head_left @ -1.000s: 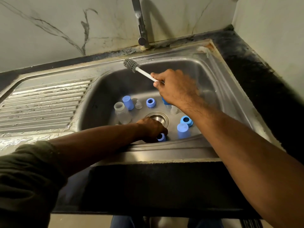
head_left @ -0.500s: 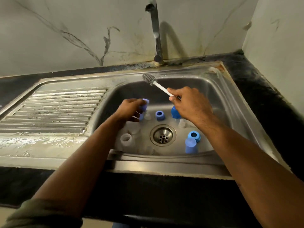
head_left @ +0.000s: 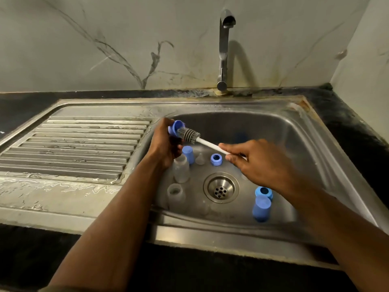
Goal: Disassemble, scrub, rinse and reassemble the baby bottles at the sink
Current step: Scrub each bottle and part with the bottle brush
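The left hand (head_left: pixel 166 144) grips a blue cap (head_left: pixel 175 127), open end toward the grey-bristled brush (head_left: pixel 190 135). The right hand's (head_left: pixel 259 163) fingers pinch its white handle. The hand partly hides the cap.

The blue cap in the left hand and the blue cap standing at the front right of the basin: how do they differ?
The blue cap in the left hand is lifted above the basin and tilted on its side; the blue cap at the front right stands upright on the sink floor, closed end up. The brush enters the held cap; nothing touches the standing cap. Both look alike in colour and shape.
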